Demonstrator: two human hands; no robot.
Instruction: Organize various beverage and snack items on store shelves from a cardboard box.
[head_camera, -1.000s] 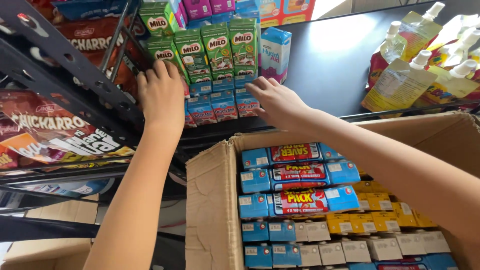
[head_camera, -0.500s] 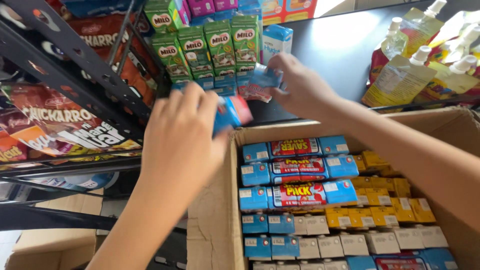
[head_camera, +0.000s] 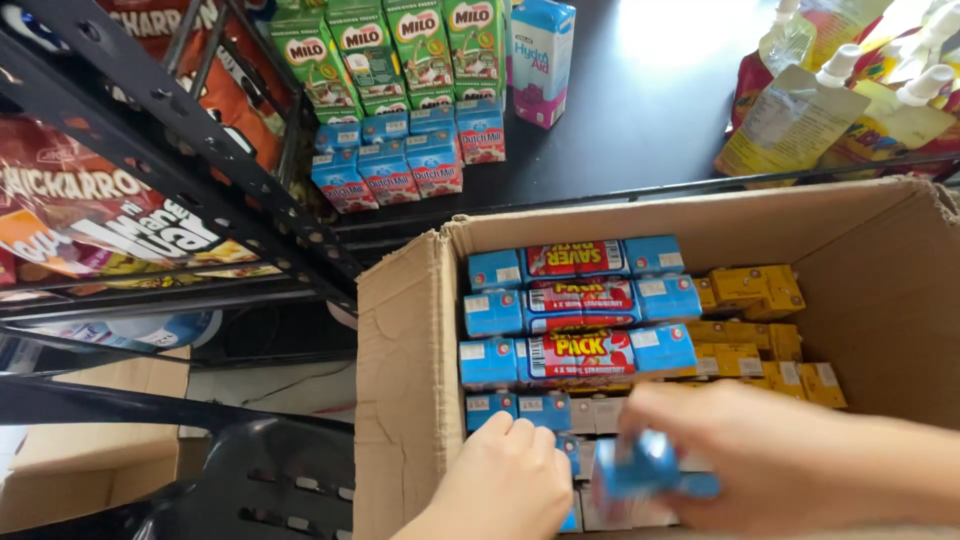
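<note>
At the near end of the cardboard box (head_camera: 400, 380), the right hand (head_camera: 790, 460) is gripping a blurred blue drink carton (head_camera: 640, 470); the left hand (head_camera: 510, 480), fingers curled, is touching the packed cartons (head_camera: 520, 408) just left of it. Farther away, blue multipacks (head_camera: 575, 310) are lying crosswise.

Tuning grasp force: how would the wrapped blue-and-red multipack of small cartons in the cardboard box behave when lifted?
The blue-and-red shrink-wrapped multipack of cartons probably lifts as one stiff block, since the film binds the cartons tightly. Its glossy wrap looks somewhat slippery. Likely heavy for its size if the cartons are full, and unlikely to roll given its flat faces.
</note>
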